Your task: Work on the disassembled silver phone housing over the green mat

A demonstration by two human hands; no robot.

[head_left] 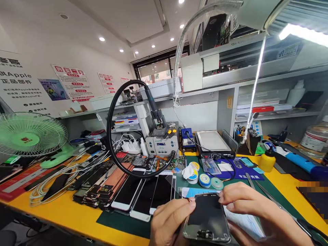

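Holding one phone point(207, 218) over worktop point(64, 215), both grips closed on it: left hand point(170, 220) pinching left edge, right hand point(252, 210) curling over right edge.

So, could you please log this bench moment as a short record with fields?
setting: phone repair bench, yellow table with dark green mat
left hand: grips the left edge of the phone
right hand: fingers on the phone's upper right edge
phone: dark screen up, held over the mat
nearby: row of phones, solder reels, green fan
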